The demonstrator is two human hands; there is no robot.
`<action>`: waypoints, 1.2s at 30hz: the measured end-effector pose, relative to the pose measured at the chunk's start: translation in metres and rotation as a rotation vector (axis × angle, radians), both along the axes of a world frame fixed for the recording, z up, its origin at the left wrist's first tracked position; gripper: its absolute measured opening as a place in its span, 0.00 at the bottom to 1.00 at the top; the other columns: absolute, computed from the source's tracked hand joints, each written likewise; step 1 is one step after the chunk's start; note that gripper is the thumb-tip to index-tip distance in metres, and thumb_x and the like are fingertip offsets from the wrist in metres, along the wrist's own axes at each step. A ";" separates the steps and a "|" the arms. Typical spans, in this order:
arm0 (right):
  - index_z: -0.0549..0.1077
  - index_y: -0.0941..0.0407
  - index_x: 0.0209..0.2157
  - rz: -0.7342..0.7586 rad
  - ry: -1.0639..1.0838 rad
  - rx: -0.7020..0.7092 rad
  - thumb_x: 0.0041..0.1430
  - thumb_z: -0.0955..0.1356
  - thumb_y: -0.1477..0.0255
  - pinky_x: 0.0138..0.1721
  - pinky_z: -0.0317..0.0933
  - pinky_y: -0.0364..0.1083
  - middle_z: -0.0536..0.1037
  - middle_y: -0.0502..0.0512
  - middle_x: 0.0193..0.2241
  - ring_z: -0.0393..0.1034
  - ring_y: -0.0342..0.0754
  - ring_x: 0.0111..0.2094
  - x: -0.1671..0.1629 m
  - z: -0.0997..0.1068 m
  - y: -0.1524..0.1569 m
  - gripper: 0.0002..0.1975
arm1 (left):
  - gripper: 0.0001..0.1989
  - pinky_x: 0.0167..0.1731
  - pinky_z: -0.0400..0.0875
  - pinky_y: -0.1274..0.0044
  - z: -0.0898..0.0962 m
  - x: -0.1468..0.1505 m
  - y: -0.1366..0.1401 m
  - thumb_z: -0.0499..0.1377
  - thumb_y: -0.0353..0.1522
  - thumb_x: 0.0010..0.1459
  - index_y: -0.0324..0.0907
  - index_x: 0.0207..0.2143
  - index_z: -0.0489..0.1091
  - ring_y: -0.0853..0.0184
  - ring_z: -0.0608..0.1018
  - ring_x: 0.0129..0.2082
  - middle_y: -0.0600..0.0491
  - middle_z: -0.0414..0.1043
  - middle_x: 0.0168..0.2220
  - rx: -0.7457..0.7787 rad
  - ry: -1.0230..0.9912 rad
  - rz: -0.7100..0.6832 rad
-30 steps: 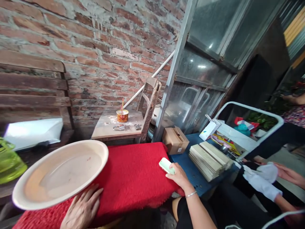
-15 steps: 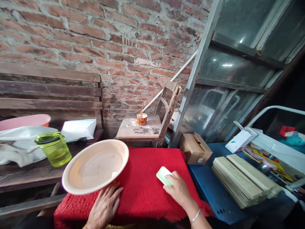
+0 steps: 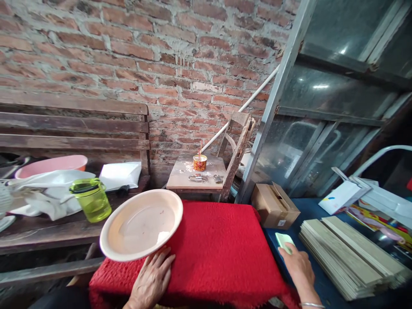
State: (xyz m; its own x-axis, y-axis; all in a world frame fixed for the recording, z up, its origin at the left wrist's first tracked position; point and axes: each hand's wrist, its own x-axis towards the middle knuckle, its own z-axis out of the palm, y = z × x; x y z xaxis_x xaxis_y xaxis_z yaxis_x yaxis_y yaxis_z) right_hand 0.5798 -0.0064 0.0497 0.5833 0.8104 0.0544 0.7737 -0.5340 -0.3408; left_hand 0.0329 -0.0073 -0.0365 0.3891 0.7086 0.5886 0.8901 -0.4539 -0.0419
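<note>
A shallow, pale basin (image 3: 111, 238) stands on the red cloth (image 3: 222, 240) to the left. My left hand (image 3: 151, 274) lies flat on the cloth, fingers stretched out, with the fingertips at the basin's near rim; whether they touch it is hard to tell. Over to the right, my right hand (image 3: 298, 266) grips a flat, pale green slab with rounded corners (image 3: 283, 241), thumb and fingers on its near end. That hand is above the blue surface (image 3: 280, 234), between the cloth's right edge and a stack of pale strips (image 3: 344, 257).
On the bench (image 3: 48, 234) at left are a yellow-green water cup (image 3: 93, 204), white bags and a pink basin (image 3: 53, 166). A cardboard box (image 3: 273, 208) sits behind my right hand. A stool or chair (image 3: 180, 178) at the wall bears a decorated tin (image 3: 200, 163) and padlocks.
My right hand has carried the pale green slab rightwards, from over the red cloth to over the blue surface. My left hand keeps its place by the basin. The view has turned slightly left.
</note>
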 end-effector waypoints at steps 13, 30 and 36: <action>0.79 0.46 0.48 0.693 0.118 0.154 0.59 0.70 0.60 0.50 0.64 0.49 0.76 0.55 0.42 0.74 0.54 0.45 -0.252 0.013 0.084 0.16 | 0.24 0.59 0.68 0.68 0.002 0.005 -0.004 0.57 0.28 0.59 0.53 0.57 0.75 0.60 0.78 0.55 0.53 0.79 0.55 0.045 0.044 0.025; 0.83 0.45 0.38 -0.010 -0.012 -0.014 0.57 0.65 0.58 0.32 0.62 0.63 0.73 0.60 0.24 0.76 0.66 0.28 -0.026 0.052 0.075 0.16 | 0.23 0.61 0.66 0.71 0.009 0.009 -0.006 0.57 0.28 0.59 0.53 0.54 0.75 0.62 0.79 0.54 0.54 0.78 0.55 0.058 0.029 0.029; 0.82 0.47 0.46 0.338 0.106 0.083 0.55 0.68 0.54 0.46 0.68 0.53 0.77 0.60 0.38 0.76 0.58 0.42 -0.131 0.020 0.085 0.22 | 0.22 0.60 0.66 0.69 0.020 0.013 -0.011 0.56 0.27 0.60 0.51 0.54 0.75 0.62 0.79 0.54 0.52 0.78 0.55 0.073 0.026 0.033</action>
State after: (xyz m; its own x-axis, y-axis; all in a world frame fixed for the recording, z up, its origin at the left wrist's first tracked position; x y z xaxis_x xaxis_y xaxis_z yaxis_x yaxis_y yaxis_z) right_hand 0.4491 0.0788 0.0694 0.2891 0.9538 0.0821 0.8598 -0.2210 -0.4603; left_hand 0.0459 -0.0179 -0.0164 0.3821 0.6767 0.6293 0.9026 -0.4194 -0.0970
